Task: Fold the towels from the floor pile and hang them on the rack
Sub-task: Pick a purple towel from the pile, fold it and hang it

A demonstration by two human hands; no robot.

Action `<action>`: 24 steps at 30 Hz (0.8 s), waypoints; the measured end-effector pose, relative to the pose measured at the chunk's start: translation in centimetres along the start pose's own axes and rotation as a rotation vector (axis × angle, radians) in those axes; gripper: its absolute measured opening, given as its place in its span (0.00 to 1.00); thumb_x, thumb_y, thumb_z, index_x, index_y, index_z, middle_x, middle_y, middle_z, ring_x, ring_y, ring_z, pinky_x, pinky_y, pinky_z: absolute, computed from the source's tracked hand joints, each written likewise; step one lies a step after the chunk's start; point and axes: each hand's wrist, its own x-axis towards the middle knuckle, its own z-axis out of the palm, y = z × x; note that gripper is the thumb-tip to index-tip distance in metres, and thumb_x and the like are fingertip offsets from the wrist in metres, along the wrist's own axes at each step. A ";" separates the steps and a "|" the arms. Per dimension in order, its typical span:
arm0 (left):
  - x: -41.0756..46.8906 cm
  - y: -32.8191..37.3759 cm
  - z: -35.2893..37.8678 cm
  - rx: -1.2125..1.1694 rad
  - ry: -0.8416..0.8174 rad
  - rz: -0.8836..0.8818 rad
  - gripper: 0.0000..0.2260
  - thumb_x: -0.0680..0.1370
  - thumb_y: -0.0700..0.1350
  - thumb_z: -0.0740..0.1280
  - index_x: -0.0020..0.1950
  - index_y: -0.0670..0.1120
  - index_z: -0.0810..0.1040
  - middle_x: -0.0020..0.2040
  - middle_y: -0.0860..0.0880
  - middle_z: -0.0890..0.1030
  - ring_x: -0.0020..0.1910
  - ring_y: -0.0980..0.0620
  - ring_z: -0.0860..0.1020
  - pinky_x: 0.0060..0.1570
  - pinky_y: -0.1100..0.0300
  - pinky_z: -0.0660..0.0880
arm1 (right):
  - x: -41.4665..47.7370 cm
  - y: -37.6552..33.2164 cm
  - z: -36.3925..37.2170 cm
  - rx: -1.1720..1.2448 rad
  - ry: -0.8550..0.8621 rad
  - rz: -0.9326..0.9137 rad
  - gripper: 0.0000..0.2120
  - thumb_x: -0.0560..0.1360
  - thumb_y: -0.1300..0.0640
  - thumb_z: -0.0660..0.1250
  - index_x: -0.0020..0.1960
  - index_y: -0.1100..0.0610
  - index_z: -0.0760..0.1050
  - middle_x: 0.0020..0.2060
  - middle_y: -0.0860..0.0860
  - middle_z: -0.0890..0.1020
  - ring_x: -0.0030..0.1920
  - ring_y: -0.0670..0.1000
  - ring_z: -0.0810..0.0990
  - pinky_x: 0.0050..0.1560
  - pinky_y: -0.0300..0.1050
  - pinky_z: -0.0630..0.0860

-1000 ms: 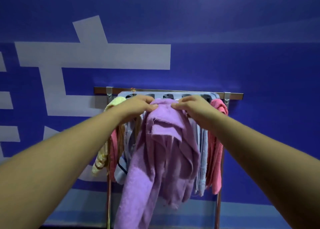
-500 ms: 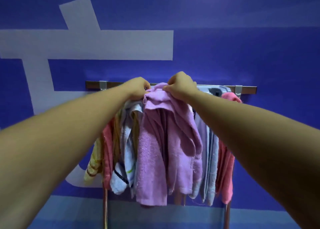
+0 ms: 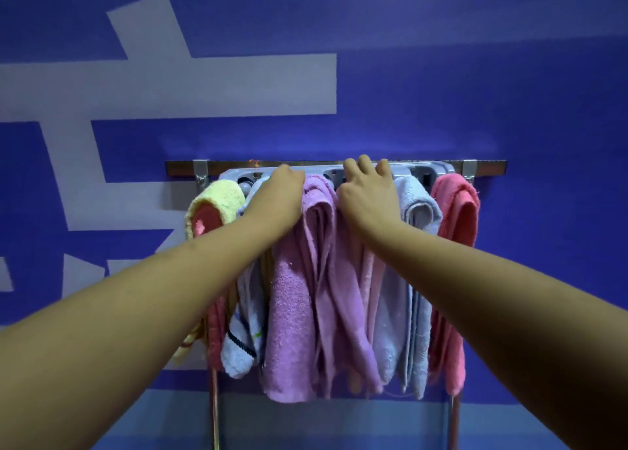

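Observation:
A purple towel (image 3: 306,296) hangs doubled over the grey top (image 3: 424,172) of the rack, in the middle of the row. My left hand (image 3: 277,198) is at the towel's upper left edge, fingers curled down onto the cloth there. On the towel's right side, my right hand (image 3: 368,194) lies with straight fingers reaching over the rack's top and its thumb against the purple cloth. The fingertips of my left hand are hidden behind the hand.
Other towels hang on the same rack: yellow (image 3: 217,198) over pink at the left, a white striped one (image 3: 243,340), a pale grey one (image 3: 414,211) and a coral one (image 3: 455,211) at the right. A blue wall with pale markings stands close behind. Thin rack legs (image 3: 214,412) run down.
The purple towel has gone from bunched in both hands to hanging straight over the rack. My right hand has let go and opened over the rack's top; my left has slid to the towel's left edge.

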 end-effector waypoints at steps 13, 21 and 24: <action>-3.0 0.6 2.2 -1.178 -0.191 -0.403 0.19 0.78 0.52 0.63 0.70 0.57 0.74 0.65 0.51 0.80 0.62 0.52 0.79 0.65 0.52 0.74 | -3.2 -2.3 -1.5 1.308 -0.382 0.586 0.15 0.73 0.61 0.57 0.48 0.60 0.83 0.47 0.53 0.84 0.48 0.51 0.79 0.53 0.44 0.75; -2.7 1.4 2.9 -0.947 -0.240 -0.445 0.38 0.63 0.75 0.60 0.73 0.71 0.60 0.76 0.47 0.66 0.73 0.48 0.68 0.73 0.47 0.65 | -2.4 -2.2 0.7 1.157 -0.473 0.545 0.13 0.78 0.54 0.67 0.59 0.59 0.76 0.51 0.55 0.83 0.50 0.54 0.82 0.48 0.47 0.75; -2.7 1.1 2.8 -1.055 -0.302 -0.391 0.42 0.64 0.75 0.61 0.76 0.67 0.57 0.78 0.54 0.64 0.75 0.52 0.66 0.75 0.48 0.62 | -2.6 -1.8 1.6 0.976 -0.425 0.501 0.13 0.78 0.60 0.65 0.62 0.57 0.73 0.50 0.49 0.77 0.49 0.50 0.75 0.48 0.40 0.65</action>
